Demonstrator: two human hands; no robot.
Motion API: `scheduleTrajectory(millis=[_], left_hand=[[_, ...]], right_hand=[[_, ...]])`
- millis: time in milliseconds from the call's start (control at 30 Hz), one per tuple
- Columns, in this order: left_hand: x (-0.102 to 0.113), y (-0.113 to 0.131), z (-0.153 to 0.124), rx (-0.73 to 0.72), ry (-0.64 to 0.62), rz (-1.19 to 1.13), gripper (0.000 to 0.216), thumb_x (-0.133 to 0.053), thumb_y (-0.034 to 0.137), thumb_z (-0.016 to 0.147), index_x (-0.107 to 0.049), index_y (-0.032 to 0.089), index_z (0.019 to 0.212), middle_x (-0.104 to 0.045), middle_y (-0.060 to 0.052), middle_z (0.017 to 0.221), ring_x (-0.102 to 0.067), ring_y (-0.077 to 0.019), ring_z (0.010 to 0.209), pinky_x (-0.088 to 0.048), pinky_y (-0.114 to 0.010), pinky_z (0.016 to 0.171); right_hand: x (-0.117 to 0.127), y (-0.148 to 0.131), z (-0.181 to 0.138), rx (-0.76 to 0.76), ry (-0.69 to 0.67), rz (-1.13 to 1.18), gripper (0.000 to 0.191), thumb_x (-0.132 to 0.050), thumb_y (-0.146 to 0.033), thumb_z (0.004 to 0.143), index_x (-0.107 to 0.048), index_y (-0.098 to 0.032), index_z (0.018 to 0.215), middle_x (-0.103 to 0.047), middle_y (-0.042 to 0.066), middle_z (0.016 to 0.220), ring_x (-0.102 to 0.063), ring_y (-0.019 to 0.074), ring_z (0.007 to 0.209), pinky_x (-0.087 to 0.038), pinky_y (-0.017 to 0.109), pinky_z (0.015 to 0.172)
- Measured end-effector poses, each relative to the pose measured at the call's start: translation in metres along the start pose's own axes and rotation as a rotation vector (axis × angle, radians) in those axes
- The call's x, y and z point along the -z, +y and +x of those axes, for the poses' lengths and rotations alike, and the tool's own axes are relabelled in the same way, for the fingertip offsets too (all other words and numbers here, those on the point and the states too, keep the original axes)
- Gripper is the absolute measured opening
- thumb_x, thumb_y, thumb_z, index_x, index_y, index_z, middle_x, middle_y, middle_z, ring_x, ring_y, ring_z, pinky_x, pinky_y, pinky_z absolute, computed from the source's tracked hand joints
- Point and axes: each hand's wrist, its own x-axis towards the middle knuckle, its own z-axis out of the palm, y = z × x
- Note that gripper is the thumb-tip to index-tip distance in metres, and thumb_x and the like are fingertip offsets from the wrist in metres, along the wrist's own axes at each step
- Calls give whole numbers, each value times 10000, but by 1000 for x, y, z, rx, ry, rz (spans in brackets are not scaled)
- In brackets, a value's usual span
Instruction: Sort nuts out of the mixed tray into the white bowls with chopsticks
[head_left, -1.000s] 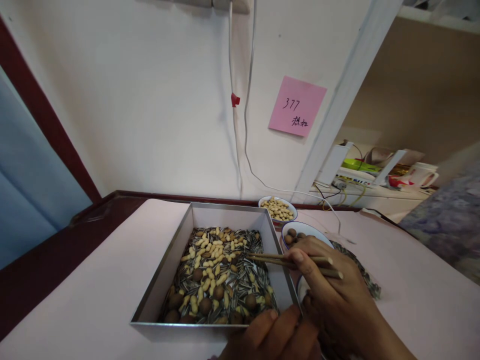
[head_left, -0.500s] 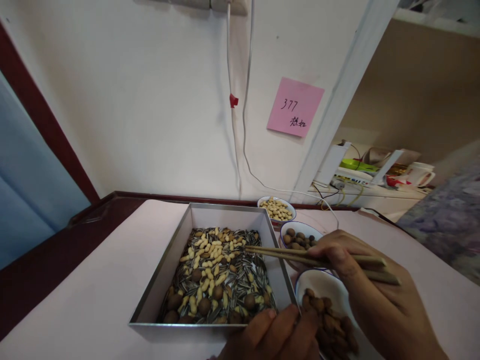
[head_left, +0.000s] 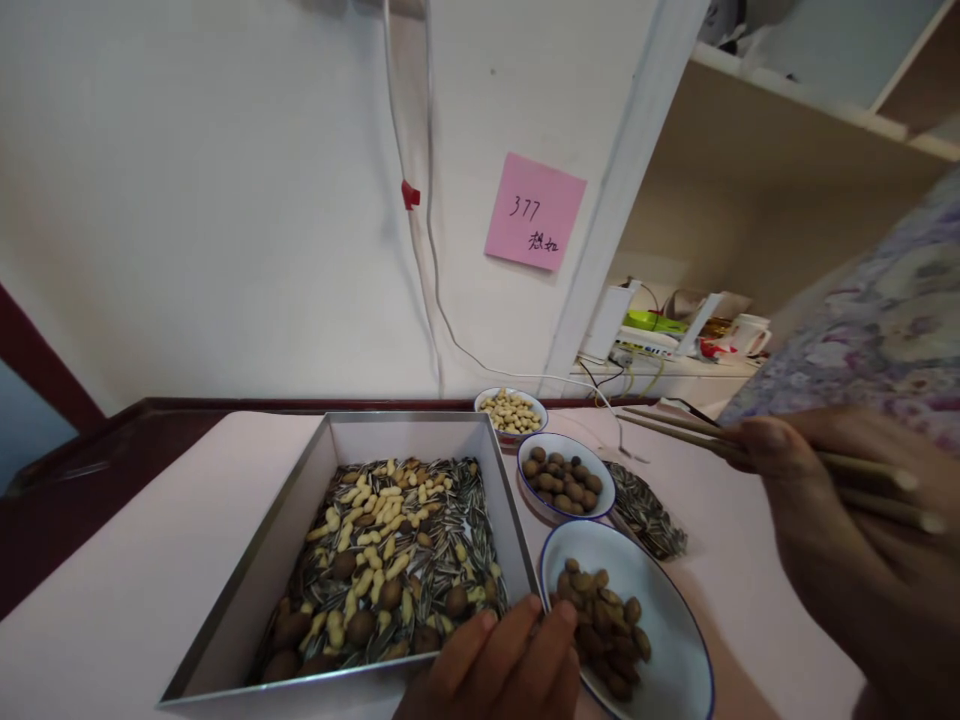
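Observation:
My right hand (head_left: 832, 520) grips a pair of wooden chopsticks (head_left: 701, 432), tips pointing left over the far right part of the table. I see nothing between the tips. My left hand (head_left: 499, 665) has its fingers curled at the near right corner of a metal box (head_left: 251, 550), its thumb hidden. Inside the box, peanuts (head_left: 367, 540), round brown nuts (head_left: 360, 628) and striped sunflower seeds (head_left: 469, 500) lie mixed. Right of it stand a bowl (head_left: 675, 610) of brown almond-like nuts (head_left: 604, 620), a bowl of round nuts (head_left: 562, 480) and a bowl of peanuts (head_left: 514, 410).
A pile of sunflower seeds (head_left: 649, 515), seemingly in a clear bag, lies right of the bowls. A white cable (head_left: 510, 372) runs down the wall onto the table. A person's floral clothing (head_left: 877, 310) is at the right, before a shelf (head_left: 675, 370).
The chopsticks have left the box and moved right, past the bowls. My left hand stays at the box corner. The view has turned right, uncovering the sunflower seed pile.

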Motion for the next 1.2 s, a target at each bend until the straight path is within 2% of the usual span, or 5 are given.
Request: scheduleTrajectory(millis=[167,367,467,600,1200], left_hand=[[-1,1,0,11,15,4,327,-523,236,1081,-808,360,979,-758,107,1213,-618,-108,1115,-316,-310,1170],[-3,4,2,26,58,45,292,-549,290,1079,-802,384,967,-753,126,1256,-640,-93,1082,-379,-294,1084],[-4,4,2,30,78,70,333,-517,288,1090,-801,401,957,-755,143,1263,-646,-83,1072,-409,-278,1006],[-4,4,-1,16,66,94,289,-557,310,1076,-806,410,968,-751,151,1273,-642,-77,1125,-422,-268,964],[-4,7,2,43,97,112,228,-582,342,1066,-799,393,1016,-751,144,1270,-642,-63,1136,-437,-251,912]], right_hand=[[-22,-47,-9,16,135,179,227,-593,-396,1036,-714,-306,866,-726,10,917,-668,246,885,-443,407,763],[-40,-42,-16,55,-185,456,221,-584,-349,1057,-748,-313,914,-746,-38,902,-695,124,806,-513,201,615],[-65,-47,-18,85,-357,446,346,-542,-366,1061,-708,-249,780,-691,-25,744,-666,107,683,-498,204,587],[-89,-53,-22,59,-415,462,411,-501,-385,1066,-697,-224,743,-669,-14,727,-659,111,699,-496,222,626],[-92,-53,-28,68,-403,470,432,-496,-375,1064,-634,-213,687,-615,-25,661,-601,105,623,-459,231,595]])
